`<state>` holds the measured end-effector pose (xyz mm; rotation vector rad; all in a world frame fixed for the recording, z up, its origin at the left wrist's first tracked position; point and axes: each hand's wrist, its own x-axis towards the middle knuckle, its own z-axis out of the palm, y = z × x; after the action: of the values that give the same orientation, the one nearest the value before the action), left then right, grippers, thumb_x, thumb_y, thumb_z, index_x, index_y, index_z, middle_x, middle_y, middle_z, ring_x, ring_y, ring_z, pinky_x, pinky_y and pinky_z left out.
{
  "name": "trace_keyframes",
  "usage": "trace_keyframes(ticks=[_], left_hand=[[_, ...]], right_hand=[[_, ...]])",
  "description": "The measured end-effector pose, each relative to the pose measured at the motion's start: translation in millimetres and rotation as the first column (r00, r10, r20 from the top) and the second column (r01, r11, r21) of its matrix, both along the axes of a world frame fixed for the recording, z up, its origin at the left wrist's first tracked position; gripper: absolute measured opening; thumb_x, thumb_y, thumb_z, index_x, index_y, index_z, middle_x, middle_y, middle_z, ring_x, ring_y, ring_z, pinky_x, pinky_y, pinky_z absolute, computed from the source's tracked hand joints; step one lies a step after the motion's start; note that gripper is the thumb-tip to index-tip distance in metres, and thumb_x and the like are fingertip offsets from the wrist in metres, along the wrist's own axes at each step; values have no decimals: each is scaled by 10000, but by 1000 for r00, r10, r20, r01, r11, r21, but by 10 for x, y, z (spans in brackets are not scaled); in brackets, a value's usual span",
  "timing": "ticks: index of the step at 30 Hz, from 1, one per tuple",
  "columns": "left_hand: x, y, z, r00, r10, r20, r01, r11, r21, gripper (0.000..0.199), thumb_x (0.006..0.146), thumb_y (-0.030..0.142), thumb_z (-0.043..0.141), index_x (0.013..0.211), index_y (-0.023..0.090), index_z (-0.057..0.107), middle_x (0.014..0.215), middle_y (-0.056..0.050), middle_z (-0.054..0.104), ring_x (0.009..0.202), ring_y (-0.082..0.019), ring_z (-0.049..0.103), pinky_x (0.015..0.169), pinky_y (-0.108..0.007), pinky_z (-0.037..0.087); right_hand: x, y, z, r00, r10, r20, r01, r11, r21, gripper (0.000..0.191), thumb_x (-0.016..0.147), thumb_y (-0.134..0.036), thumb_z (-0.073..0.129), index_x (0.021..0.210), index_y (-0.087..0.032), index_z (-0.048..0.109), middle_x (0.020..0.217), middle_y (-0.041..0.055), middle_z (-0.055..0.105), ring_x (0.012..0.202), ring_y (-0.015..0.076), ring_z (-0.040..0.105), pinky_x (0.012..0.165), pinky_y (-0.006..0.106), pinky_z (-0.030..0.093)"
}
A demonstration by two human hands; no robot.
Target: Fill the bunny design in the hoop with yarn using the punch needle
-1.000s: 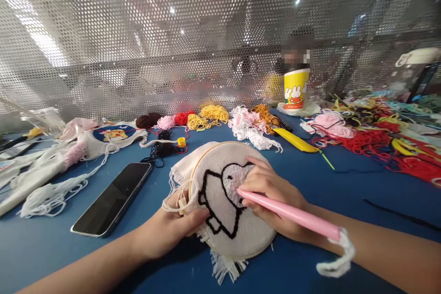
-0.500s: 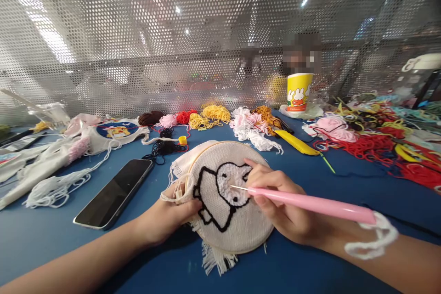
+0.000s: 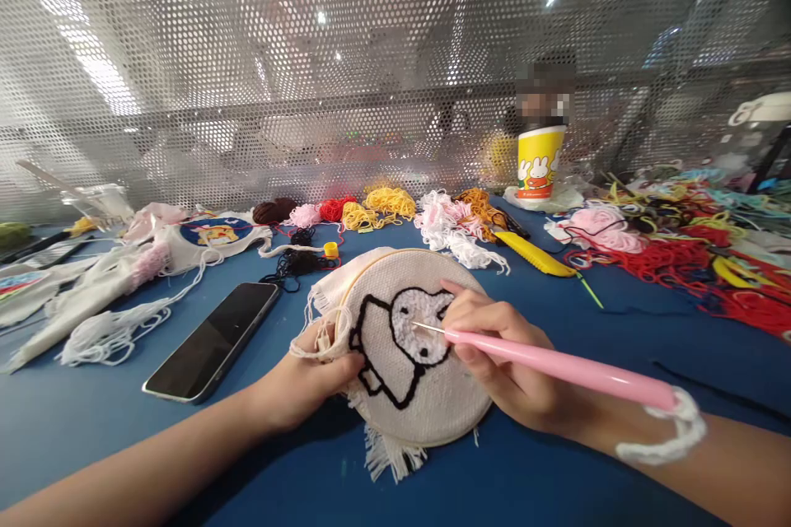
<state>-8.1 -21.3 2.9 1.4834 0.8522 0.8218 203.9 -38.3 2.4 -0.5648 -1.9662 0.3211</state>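
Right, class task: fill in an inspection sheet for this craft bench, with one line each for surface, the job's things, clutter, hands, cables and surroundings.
Surface: blue table, mostly covered at the back.
Job's things: hoop with black outline and white fill; pink needle tool, its tip on the white patch, white yarn trailing from its end.
Clutter: phone, yarn piles, red yarn, yellow tool, rabbit cup, cloth pieces.
Hands: left hand grips the hoop's edge; right hand holds the needle tool.
Cables: nothing seen.
Surroundings: perforated metal screen behind the table.
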Motion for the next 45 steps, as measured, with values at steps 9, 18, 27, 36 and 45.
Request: trace_keyframes(ticks=[9, 18, 27, 36, 45], left_hand=[[15, -27, 77, 991, 28, -134, -15, 995, 99, 179, 654, 248, 527, 806, 155, 508, 747, -9, 527, 694, -142, 472, 642, -246, 441], [47, -75, 99, 978, 60, -202, -19, 979, 201, 136, 665, 231, 489, 777, 158, 465, 700, -1, 502, 638, -122, 439, 597, -229, 432], [48, -135, 105, 963, 89, -254, -18, 963, 269, 76, 681, 235, 483, 672, 182, 428, 607, 25, 437, 554, -104, 391, 522, -211, 409], [5, -125, 88, 948, 134, -289, -24, 936, 352, 138, 711, 240, 491, 823, 173, 448, 746, -25, 531, 672, -142, 482, 634, -254, 432], [-41, 147, 232, 907, 126, -403, 131, 823, 552, 122, 722, 265, 516, 789, 173, 560, 755, -48, 605, 717, -176, 524, 750, -314, 423]], right_hand=[[-24, 30, -14, 994, -87, 72, 74, 984, 163, 64, 809, -170, 409, 869, -191, 411, 679, -6, 505, 685, 119, 507, 869, 448, 368], [-30, 22, -58, 912, -338, 232, 219, 880, 422, 126, 727, -152, 535, 783, -205, 436, 657, -44, 570, 652, 109, 518, 923, 510, 239], [-88, -17, -8, 913, -372, 168, 296, 887, 355, 125, 707, -167, 540, 636, -192, 440, 493, -74, 477, 496, 82, 444, 872, 434, 284], [-157, 5, 215, 884, -410, 226, 344, 896, 279, 115, 717, -148, 500, 759, -208, 589, 619, -40, 593, 634, 116, 532, 903, 434, 185], [-135, 335, 411, 831, -372, 413, 312, 927, 206, 78, 714, -192, 507, 704, -201, 584, 624, -26, 624, 645, 123, 551, 740, 335, 238]])
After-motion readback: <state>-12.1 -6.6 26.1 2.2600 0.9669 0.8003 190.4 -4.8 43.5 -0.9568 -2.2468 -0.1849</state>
